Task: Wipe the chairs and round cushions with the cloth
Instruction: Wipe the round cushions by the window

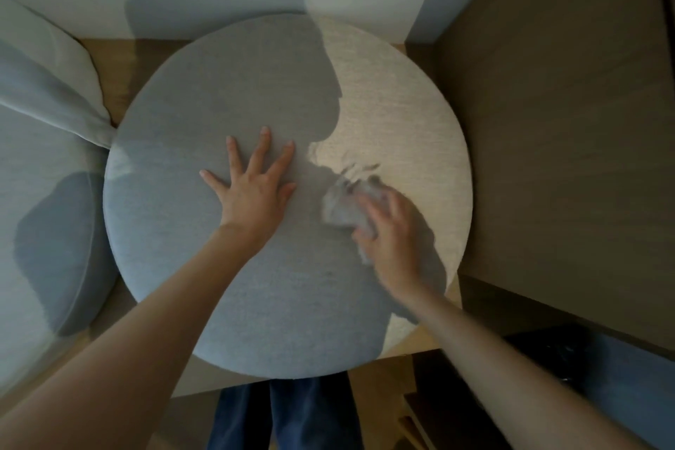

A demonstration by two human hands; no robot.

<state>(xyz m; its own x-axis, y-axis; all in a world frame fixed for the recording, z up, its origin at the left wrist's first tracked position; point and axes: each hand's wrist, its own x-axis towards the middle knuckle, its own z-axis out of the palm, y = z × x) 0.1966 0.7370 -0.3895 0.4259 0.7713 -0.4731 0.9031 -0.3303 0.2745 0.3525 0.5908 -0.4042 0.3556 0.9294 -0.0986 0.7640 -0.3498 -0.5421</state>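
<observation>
**Bare arms, dark blue trousers**

The left hand (252, 190) and right hand (387, 230) are both bare. The left one is sharp enough to show short nails at the fingertips. The right one is smeared by motion blur, so its finer details cannot be made out. The left forearm (146, 321) and right forearm (511, 369) are uncovered along their whole visible length, out to the lower corners of the picture. At the bottom centre, two legs show in dark blue trousers (310, 413) of plain fabric, with a narrow darker line between the legs.
</observation>
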